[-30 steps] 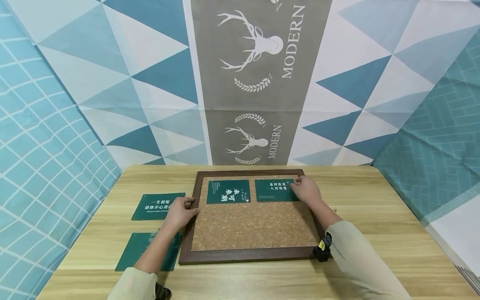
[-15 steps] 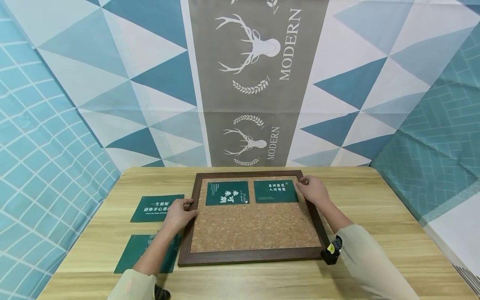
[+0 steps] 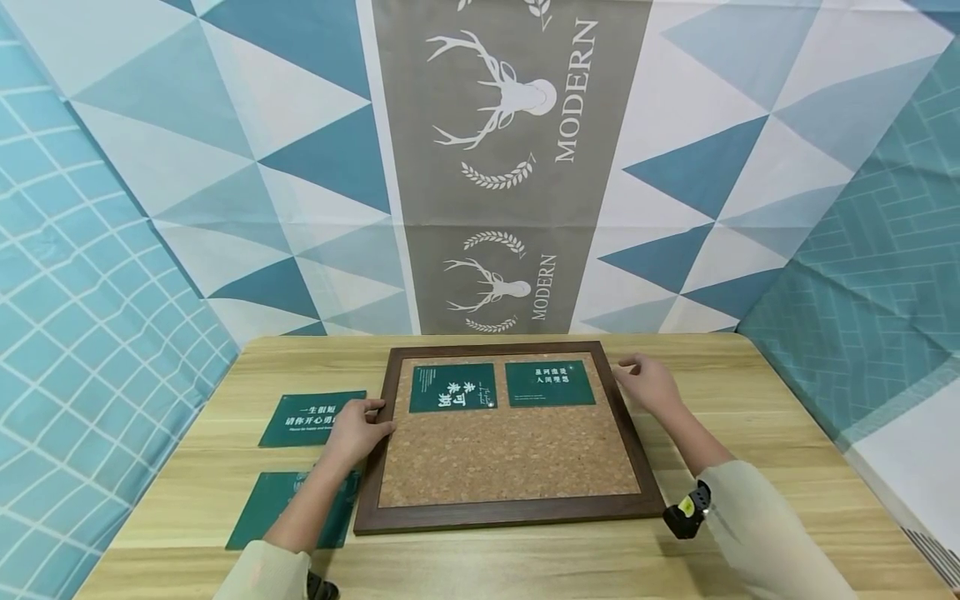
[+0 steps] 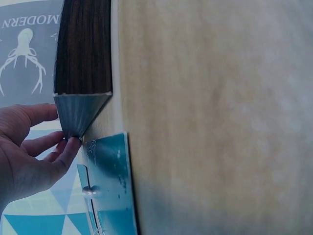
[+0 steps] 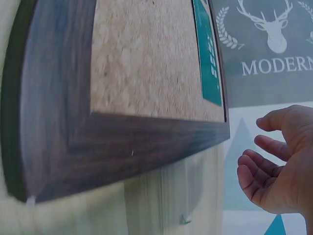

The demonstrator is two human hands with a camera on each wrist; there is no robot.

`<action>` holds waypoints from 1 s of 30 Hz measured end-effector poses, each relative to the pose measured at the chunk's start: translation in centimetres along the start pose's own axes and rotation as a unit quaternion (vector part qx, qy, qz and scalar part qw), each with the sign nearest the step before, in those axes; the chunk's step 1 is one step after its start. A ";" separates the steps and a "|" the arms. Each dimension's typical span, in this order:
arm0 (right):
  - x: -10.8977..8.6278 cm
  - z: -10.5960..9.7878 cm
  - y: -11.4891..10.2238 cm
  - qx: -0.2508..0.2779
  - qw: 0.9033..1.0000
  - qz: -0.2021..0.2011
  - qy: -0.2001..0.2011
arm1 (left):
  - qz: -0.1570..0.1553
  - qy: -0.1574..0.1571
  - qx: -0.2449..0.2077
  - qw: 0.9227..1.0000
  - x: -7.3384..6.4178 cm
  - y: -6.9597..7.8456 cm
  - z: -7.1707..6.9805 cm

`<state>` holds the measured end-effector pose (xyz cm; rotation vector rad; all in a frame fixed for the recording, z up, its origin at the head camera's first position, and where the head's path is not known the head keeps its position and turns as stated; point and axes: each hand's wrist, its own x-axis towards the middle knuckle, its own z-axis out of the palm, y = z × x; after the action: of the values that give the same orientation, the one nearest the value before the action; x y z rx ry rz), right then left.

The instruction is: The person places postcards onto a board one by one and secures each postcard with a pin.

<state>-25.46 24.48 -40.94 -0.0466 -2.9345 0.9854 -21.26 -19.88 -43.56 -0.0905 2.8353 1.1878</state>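
- Two green cards point(image 3: 453, 388) lie on the framed corkboard point(image 3: 510, 454).
- Left hand point(image 3: 358, 432) grips its left edge.
- Right hand point(image 3: 649, 384), fingers loosely parted, is near its right edge.

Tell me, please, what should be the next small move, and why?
Perhaps the left hand should leave the frame and take the farther card: it and the nearer card lie on the table, left of the frame, and the lower cork holds none.

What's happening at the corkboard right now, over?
Left hand on left edge of corkboard. Right hand empty, just off its right edge. Two green cards on it. In the way: left forearm, partly hiding two more cards on the table.
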 end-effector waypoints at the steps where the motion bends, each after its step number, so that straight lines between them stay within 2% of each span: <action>1: 0.0 -0.1 0.3 0.001 1.000 -0.001 0.000 | 0.000 0.000 0.000 1.000 0.0 0.0 0.0; 17: -1.9 -1.2 2.9 0.009 1.000 0.004 0.001 | 0.004 -0.003 -0.001 1.000 -0.2 0.4 -0.2; 30: -3.0 -1.7 4.2 -0.002 1.000 0.008 -0.009 | 0.005 -0.004 0.002 1.000 0.1 -0.2 0.0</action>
<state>-22.33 28.71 -42.17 -0.0619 -2.9577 0.9865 -21.38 -20.04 -43.75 -0.0701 2.8338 1.1818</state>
